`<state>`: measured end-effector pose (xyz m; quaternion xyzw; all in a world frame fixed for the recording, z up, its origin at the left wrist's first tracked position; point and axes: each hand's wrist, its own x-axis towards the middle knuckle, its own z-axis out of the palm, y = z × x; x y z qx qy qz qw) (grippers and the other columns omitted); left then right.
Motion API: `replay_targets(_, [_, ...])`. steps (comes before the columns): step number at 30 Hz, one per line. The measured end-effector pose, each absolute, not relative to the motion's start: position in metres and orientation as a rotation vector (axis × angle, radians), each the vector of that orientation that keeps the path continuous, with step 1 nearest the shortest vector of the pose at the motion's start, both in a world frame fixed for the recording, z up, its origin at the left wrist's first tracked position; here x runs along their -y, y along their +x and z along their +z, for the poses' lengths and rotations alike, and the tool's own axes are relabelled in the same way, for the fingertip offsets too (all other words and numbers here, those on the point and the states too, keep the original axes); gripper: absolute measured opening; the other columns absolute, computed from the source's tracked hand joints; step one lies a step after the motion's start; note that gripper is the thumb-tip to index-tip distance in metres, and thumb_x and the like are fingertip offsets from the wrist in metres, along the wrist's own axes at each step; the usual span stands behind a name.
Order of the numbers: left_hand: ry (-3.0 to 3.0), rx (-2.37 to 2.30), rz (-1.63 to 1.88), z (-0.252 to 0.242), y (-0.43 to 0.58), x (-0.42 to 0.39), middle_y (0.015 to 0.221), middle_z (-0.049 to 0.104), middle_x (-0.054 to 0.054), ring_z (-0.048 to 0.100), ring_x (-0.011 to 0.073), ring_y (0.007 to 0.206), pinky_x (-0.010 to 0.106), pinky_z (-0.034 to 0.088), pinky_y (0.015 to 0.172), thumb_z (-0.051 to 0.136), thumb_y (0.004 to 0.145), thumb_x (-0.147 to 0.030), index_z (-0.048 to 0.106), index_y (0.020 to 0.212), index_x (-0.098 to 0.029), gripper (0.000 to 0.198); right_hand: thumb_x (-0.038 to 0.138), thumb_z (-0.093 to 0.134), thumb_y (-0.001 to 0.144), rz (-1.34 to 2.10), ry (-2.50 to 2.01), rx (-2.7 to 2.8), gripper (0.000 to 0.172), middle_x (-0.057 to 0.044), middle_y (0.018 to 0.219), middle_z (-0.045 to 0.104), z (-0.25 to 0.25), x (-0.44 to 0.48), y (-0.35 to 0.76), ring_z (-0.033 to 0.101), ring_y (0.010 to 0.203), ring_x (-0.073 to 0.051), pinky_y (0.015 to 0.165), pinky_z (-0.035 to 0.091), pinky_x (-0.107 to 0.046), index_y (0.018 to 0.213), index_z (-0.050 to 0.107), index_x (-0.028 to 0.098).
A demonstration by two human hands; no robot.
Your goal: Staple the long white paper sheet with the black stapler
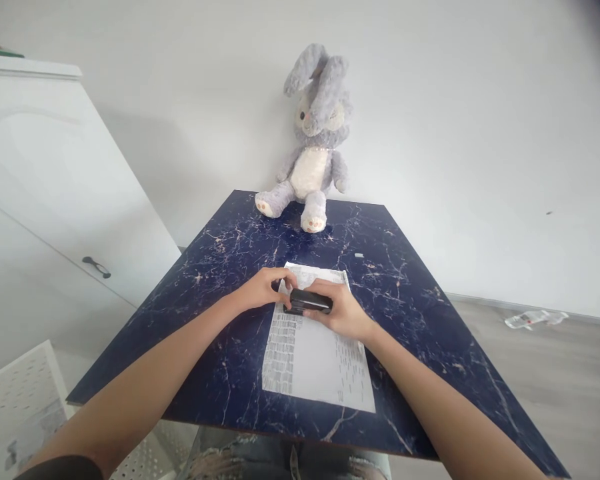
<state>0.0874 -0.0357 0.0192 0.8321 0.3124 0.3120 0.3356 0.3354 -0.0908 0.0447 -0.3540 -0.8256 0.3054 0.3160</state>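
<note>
A black stapler point(314, 301) lies across the upper part of a printed paper sheet point(317, 363), its nose pointing left. My right hand point(343, 310) wraps around the stapler's right end, thumb on the near side and fingers on the far side. At the nose, my left hand point(261, 288) curls with thumb and fingertips against the stapler, leaving a gap in the curve of the hand. Beneath both hands, part of the sheet is hidden. Whether any staple is in the paper cannot be seen.
The dark blue marbled table point(220, 373) stands against a white wall. A grey plush rabbit point(313, 167) sits at its back edge. Right of the sheet's top lies a small white piece point(359, 255). A white cabinet point(55, 180) is at left; clear plastic point(535, 319) lies on the floor.
</note>
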Motion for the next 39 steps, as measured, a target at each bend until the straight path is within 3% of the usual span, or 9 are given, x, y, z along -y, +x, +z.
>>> replay_targets(2, [2.175, -0.930, 0.894, 0.018, 0.091, 0.034, 0.093, 0.074, 0.004, 0.066, 0.0194, 0.086, 0.031, 0.048, 0.081, 0.074, 0.085, -0.043, 0.072, 0.095, -0.020, 0.025, 0.035, 0.072, 0.084, 0.735, -1.076, 2.162, 0.021, -0.003, 0.090, 0.069, 0.052, 0.080, 0.354, 0.062, 0.077, -0.018, 0.070, 0.046, -0.030, 0.100, 0.070, 0.020])
replay_targets(5, [2.352, -0.946, 0.848, 0.016, 0.102, 0.041, 0.115, 0.072, 0.007, 0.065, 0.0228, 0.109, 0.039, 0.047, 0.099, 0.054, 0.100, -0.044, 0.070, 0.113, -0.021, 0.030, 0.035, 0.072, 0.082, 0.609, -1.295, 2.151, 0.022, -0.004, 0.089, 0.069, 0.066, 0.062, 0.399, 0.061, 0.076, -0.019, 0.069, 0.044, -0.031, 0.096, 0.067, 0.019])
replay_targets(8, [2.596, -0.813, 0.550, 0.011, 0.116, 0.055, 0.154, 0.049, 0.010, 0.041, 0.0297, 0.145, 0.047, 0.031, 0.119, 0.051, 0.100, -0.055, 0.053, 0.144, -0.025, 0.053, 0.030, 0.070, 0.078, 0.558, -1.466, 2.191, 0.020, -0.003, 0.088, 0.069, 0.075, 0.050, 0.448, 0.061, 0.078, -0.021, 0.072, 0.044, -0.033, 0.094, 0.064, 0.019])
replay_targets(11, [2.689, -0.823, 0.272, 0.005, 0.122, 0.063, 0.169, 0.025, 0.008, 0.017, 0.0348, 0.156, 0.054, 0.015, 0.125, 0.045, 0.097, -0.066, 0.035, 0.158, -0.029, 0.072, 0.025, 0.066, 0.075, 0.643, -1.562, 2.313, 0.016, -0.002, 0.088, 0.068, 0.078, 0.046, 0.477, 0.061, 0.080, -0.022, 0.073, 0.044, -0.033, 0.090, 0.061, 0.021])
replay_targets(15, [2.731, -0.922, 0.178, 0.003, 0.117, 0.061, 0.170, 0.022, 0.008, 0.013, 0.0364, 0.157, 0.057, 0.010, 0.125, 0.041, 0.098, -0.067, 0.034, 0.159, -0.029, 0.072, 0.019, 0.064, 0.071, 0.903, -1.563, 2.514, 0.015, -0.002, 0.087, 0.068, 0.073, 0.047, 0.476, 0.061, 0.077, -0.021, 0.068, 0.042, -0.032, 0.085, 0.059, 0.022])
replay_targets(21, [2.793, -0.856, 0.204, 0.008, 0.123, 0.066, 0.169, 0.024, 0.009, 0.013, 0.0327, 0.157, 0.055, 0.007, 0.126, 0.043, 0.102, -0.054, 0.036, 0.157, -0.024, 0.063, 0.016, 0.061, 0.068, 0.872, -1.439, 2.618, 0.018, -0.003, 0.088, 0.068, 0.067, 0.051, 0.445, 0.060, 0.077, -0.021, 0.069, 0.042, -0.031, 0.085, 0.061, 0.021])
replay_targets(28, [2.802, -0.677, 0.127, 0.009, 0.129, 0.076, 0.172, 0.009, -0.002, 0.007, 0.0362, 0.158, 0.061, 0.009, 0.125, 0.041, 0.104, -0.047, 0.027, 0.159, -0.045, 0.057, 0.018, 0.065, 0.073, 0.901, -1.215, 2.677, 0.020, -0.004, 0.097, 0.069, 0.070, 0.059, 0.426, 0.062, 0.086, -0.020, 0.078, 0.045, -0.032, 0.093, 0.065, 0.019])
replay_targets(39, [2.770, -0.644, 0.110, 0.009, 0.137, 0.084, 0.172, 0.001, -0.005, 0.004, 0.0378, 0.158, 0.065, 0.009, 0.124, 0.040, 0.104, -0.048, 0.028, 0.158, -0.048, 0.055, 0.028, 0.067, 0.085, 0.801, -1.284, 2.685, 0.013, -0.004, 0.089, 0.064, 0.076, 0.070, 0.409, 0.057, 0.078, -0.019, 0.071, 0.041, -0.032, 0.087, 0.057, 0.019])
